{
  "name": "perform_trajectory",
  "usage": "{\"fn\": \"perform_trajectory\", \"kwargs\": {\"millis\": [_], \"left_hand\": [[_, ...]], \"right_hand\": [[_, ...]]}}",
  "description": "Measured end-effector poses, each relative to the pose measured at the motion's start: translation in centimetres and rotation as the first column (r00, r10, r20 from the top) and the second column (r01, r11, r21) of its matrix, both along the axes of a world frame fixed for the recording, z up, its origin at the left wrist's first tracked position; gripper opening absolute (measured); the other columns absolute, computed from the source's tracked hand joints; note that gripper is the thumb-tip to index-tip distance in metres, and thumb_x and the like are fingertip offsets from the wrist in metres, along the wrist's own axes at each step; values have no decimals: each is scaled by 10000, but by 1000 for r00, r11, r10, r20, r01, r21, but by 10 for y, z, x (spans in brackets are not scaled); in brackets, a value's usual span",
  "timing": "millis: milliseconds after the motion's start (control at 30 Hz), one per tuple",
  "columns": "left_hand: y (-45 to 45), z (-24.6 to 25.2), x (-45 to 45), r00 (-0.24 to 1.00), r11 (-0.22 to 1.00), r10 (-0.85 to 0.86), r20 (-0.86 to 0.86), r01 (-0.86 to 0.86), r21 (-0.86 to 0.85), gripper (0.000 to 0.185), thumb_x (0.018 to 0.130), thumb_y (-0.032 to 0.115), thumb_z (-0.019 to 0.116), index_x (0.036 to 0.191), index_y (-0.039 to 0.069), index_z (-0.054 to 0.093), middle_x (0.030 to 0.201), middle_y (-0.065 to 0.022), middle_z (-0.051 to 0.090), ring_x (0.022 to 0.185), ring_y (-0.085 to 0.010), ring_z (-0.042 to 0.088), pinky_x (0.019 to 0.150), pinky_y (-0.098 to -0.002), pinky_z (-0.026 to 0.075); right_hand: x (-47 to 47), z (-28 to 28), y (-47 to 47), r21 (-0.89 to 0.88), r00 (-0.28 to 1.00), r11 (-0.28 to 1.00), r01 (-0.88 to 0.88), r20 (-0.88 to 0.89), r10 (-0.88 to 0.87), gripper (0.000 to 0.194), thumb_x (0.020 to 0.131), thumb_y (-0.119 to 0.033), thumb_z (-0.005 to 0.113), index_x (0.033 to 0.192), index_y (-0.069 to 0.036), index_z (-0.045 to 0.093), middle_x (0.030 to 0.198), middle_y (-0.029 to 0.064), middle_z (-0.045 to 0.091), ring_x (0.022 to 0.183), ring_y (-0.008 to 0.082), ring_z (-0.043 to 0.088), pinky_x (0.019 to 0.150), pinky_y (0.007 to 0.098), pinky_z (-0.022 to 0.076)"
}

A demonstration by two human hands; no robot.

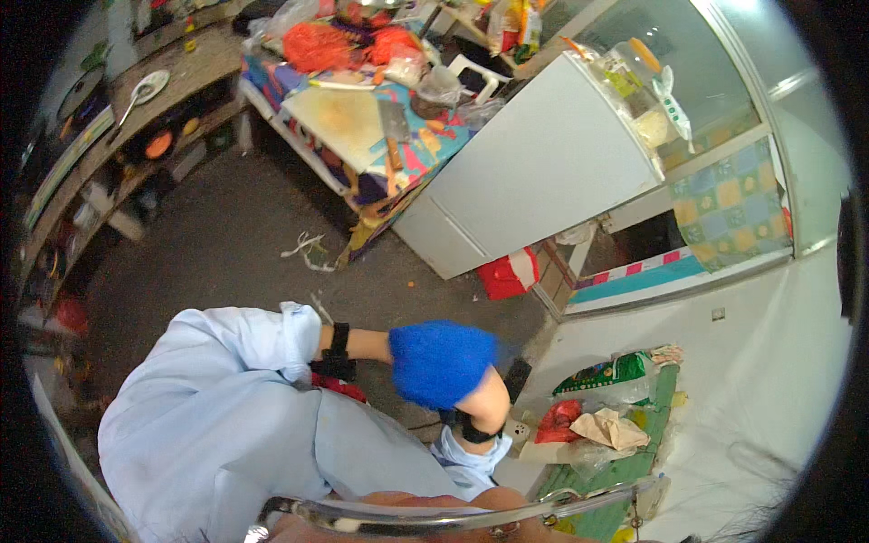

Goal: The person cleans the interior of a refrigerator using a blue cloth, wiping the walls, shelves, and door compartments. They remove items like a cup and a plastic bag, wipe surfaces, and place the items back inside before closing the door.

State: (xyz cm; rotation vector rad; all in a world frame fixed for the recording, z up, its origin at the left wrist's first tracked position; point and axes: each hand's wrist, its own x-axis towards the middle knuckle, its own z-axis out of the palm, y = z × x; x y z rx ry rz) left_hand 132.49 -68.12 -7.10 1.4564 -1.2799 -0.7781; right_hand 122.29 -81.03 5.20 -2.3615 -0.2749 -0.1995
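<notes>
A bright blue cloth (441,363) is bunched between my two hands, in front of my body and above the dark floor. My left hand is covered by the cloth; only the left wrist (370,345) shows, with a black band on the forearm. On the cloth's right side is my right hand (487,400), its fingers hidden in or behind the fabric. A second black band (475,433) circles the right wrist. Both arms wear rolled light blue sleeves (237,339). The cloth's edge looks slightly blurred.
A cluttered table (305,159) holds a board (336,119), a cleaver (394,125) and red plastic bags (316,47). Beside it stands a white refrigerator (536,156). A counter with shelves (197,68) curves along the left. Bags lie on a green bench (662,407). Scraps (305,248) litter the floor.
</notes>
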Motion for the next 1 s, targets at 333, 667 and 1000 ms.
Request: {"fn": "perform_trajectory", "kwargs": {"millis": [333, 667, 1000], "left_hand": [[-20, 48, 237, 947, 966, 152, 282, -83, -243, 465, 960, 364, 576, 1263, 12, 551, 1176, -151, 643, 1100, -247, 615, 969, -382, 475], [-89, 52, 382, 839, 956, 285, 464, -286, -70, 380, 859, 101, 650, 1235, 56, 611, 1103, -129, 670, 957, -283, 659, 870, -382, 520], [-147, 66, 427, 864, 873, 479, 154, -487, 14, 401, 915, 133, 627, 1308, 71, 579, 1245, -97, 638, 1032, -205, 637, 872, -334, 509]], "right_hand": [[279, 64, -31, -471, 782, 807, -356, -623, -19, 226, 772, -158, 604, 910, 3, 684, 855, 227, 662, 772, 372, 655, 705, 433, 535], [581, -72, -250, -285, 795, 768, 573, 422, -437, 156, 858, -187, 614, 858, -55, 697, 799, 108, 650, 779, 261, 632, 734, 436, 501], [703, -76, -399, -921, 944, -207, 329, 329, 31, 296, 914, -234, 475, 1004, -102, 724, 964, 86, 633, 981, 280, 544, 906, 494, 369]]}}
